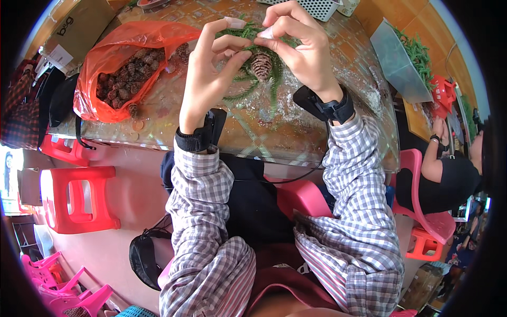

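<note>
Over the table, my left hand (214, 68) and my right hand (303, 45) meet at a green artificial pine sprig (274, 87) with needle-like branches. A brown pine cone (261, 66) with pale-tipped scales hangs in the middle of the greenery, just below my fingertips. Thumb and fingers of the right hand are pinched at the top of the sprig, above the cone. On the left, my thumb and bent fingers close on the greenery beside the cone. White wraps cover some fingertips. What exactly lies between the fingertips is partly hidden.
An open red plastic bag (185, 33) of pine cones (124, 84) lies to the left, near a cardboard box (74, 37). At the right stands a translucent bin (396, 63) with green sprigs; beyond it sits another person (449, 177). A white perforated basket (311, 8) is at the back.
</note>
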Demonstrator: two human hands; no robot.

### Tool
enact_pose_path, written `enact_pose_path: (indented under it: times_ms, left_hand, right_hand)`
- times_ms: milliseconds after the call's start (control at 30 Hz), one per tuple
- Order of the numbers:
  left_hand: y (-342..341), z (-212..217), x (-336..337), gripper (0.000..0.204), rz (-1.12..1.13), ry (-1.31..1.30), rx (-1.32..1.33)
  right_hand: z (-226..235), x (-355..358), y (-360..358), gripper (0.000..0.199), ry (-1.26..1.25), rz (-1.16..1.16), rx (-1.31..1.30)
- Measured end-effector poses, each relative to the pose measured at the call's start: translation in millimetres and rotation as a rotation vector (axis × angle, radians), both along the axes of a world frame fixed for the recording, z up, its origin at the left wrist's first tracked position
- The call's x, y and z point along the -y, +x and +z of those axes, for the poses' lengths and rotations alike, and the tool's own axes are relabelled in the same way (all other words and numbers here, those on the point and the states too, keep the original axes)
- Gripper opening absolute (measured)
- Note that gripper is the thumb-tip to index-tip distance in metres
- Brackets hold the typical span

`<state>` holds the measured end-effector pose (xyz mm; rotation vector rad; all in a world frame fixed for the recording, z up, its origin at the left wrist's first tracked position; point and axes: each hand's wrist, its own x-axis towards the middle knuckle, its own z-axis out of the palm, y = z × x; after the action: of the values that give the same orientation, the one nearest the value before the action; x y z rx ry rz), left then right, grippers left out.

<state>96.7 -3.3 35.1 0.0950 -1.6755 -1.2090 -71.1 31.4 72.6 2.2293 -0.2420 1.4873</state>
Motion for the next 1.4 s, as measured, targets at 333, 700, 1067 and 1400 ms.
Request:
enact_pose_path:
  times_ms: [333, 700, 1067, 1400]
  left_hand:
    - [0, 3, -4, 0.065, 0.237, -0.277, 0.113]
    - [-3, 0, -4, 0.062, 0.395, -0.501, 0.150]
    - [-4, -12, 5, 0.065, -0.046, -0.081, 0.065]
    - [0, -11, 3, 0.068, -0.352, 0.190, 0.001]
  right_hand:
    - [13, -33, 20, 0.013, 0.494, -0.213, 0.347]
    - [4, -36, -9, 0.018, 1.280, -0.100, 0.570]
    - [5, -34, -17, 0.018, 1.332, -0.066, 0.477]
    - [-2, -30, -12, 0.009, 1.319, 0.097, 0.617]
